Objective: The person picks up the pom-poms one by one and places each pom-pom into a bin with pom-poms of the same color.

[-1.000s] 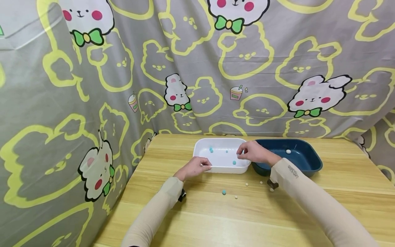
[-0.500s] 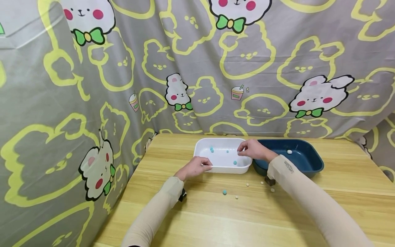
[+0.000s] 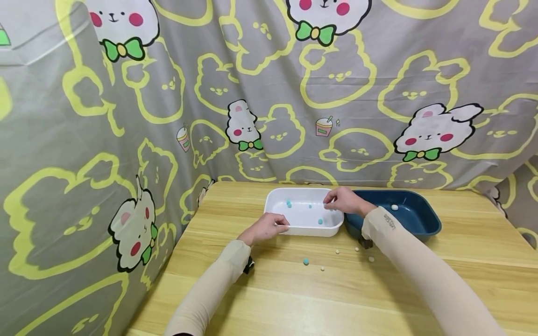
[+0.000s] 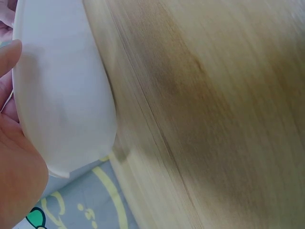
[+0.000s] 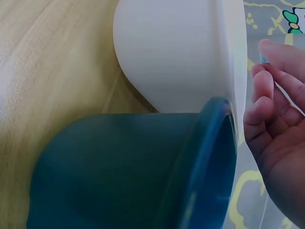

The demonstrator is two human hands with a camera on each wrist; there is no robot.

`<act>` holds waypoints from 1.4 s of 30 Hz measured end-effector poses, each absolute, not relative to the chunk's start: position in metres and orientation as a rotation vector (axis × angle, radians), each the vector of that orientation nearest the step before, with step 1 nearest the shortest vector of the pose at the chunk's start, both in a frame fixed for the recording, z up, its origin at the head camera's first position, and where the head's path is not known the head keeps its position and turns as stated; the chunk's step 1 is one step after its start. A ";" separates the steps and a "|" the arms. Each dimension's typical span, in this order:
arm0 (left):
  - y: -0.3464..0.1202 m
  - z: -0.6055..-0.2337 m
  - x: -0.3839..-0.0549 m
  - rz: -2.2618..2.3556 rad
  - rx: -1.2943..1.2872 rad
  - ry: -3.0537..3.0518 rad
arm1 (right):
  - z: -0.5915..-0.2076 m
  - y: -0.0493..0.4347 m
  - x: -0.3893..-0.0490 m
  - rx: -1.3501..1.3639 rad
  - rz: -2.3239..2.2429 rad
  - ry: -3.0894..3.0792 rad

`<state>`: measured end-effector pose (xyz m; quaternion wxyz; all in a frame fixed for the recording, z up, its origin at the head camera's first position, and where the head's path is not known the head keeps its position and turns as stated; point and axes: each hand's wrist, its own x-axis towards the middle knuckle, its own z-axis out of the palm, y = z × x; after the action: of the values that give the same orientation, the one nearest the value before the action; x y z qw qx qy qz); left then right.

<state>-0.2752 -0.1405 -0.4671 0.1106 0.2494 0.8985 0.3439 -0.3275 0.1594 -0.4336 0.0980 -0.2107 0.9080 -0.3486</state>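
A white plastic basin (image 3: 307,231) stands near the back of the table, with several small blue balls (image 3: 320,221) inside. My left hand (image 3: 265,227) holds its front left rim; the left wrist view shows the thumb lapping over the edge, with other fingertips partly hidden. Above the right end of the white basin, my right hand (image 3: 342,201) pinches a tiny blue ball (image 5: 263,58) between thumb and finger. Beside it, under the right wrist, is a dark blue basin (image 3: 420,224) with a white ball (image 3: 394,207) in it.
On the wooden table (image 3: 269,298), in front of the basins, lie another blue ball (image 3: 306,262) and several small white balls (image 3: 322,268). A patterned grey curtain (image 3: 277,154) hangs behind the table and along its left side.
My right wrist has shifted slightly forward and left, while the pinching fingers stay above the white basin. My left hand keeps its place at the rim. The loose balls have not visibly moved.
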 end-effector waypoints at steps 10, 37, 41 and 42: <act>-0.140 -0.467 -0.275 1.018 0.745 2.640 | -0.437 0.157 -0.331 -0.597 -1.031 2.691; -0.140 -0.465 -0.272 1.042 0.747 2.633 | -0.435 0.149 -0.344 -0.507 -0.976 2.677; -0.140 -0.464 -0.272 1.053 0.744 2.627 | -0.435 0.148 -0.345 -0.467 -0.976 2.672; -0.140 -0.463 -0.272 1.053 0.743 2.626 | -0.435 0.147 -0.345 -0.457 -0.976 2.672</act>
<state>-0.2717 -0.1396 -0.4634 0.1078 0.2526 0.8925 0.3579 -0.3447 0.1473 -0.4348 0.1297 -0.1573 0.9195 -0.3360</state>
